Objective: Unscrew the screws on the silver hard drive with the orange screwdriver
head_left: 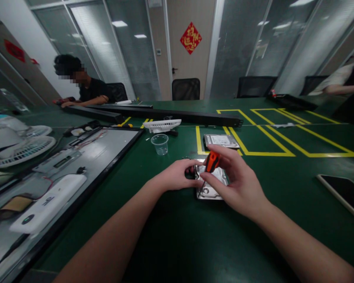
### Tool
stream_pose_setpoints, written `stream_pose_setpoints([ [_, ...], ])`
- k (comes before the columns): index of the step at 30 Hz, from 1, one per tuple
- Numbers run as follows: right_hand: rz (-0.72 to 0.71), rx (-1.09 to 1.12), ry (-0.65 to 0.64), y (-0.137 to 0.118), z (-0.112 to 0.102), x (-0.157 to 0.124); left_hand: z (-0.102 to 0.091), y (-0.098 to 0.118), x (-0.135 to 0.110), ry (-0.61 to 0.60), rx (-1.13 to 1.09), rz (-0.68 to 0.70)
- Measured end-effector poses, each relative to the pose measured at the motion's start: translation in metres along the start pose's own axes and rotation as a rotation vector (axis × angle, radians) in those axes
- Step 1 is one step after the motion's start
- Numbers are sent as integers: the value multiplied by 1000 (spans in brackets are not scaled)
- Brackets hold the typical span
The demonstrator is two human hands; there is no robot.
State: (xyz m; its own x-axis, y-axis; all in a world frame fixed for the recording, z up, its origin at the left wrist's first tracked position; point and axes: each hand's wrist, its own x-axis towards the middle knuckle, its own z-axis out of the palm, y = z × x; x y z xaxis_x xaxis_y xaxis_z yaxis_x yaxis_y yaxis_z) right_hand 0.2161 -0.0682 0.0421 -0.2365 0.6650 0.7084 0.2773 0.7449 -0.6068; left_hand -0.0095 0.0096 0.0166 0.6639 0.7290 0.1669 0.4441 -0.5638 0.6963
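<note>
A silver hard drive (214, 188) lies flat on the green table (171, 228) in front of me. My right hand (236, 181) is closed around a small screwdriver with an orange handle (212, 161), its tip pointing down onto the drive. My left hand (177, 175) rests curled at the drive's left edge, fingers closed against it and steadying it. Its fingertips are partly hidden. A second hard drive (221, 140) lies just beyond, on the yellow tape lines.
A clear plastic cup (160, 144) and white fan grille (161, 125) stand beyond my hands. An opened flat panel (76, 157) with a white box fills the left. A tablet (346, 194) lies right. Long black bars (171, 114) cross the table. A seated person (85, 88) works far left.
</note>
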Motion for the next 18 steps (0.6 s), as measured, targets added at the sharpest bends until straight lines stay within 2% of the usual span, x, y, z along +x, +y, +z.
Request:
stream_pose_setpoints([
  [5, 32, 144, -2, -8, 2, 0, 2, -2, 0, -1, 10, -9],
  [12, 15, -52, 92, 0, -2, 1, 0, 1, 1, -14, 64, -26],
  [18, 13, -2, 10, -5, -2, 0, -1, 5, 1, -17, 32, -23],
])
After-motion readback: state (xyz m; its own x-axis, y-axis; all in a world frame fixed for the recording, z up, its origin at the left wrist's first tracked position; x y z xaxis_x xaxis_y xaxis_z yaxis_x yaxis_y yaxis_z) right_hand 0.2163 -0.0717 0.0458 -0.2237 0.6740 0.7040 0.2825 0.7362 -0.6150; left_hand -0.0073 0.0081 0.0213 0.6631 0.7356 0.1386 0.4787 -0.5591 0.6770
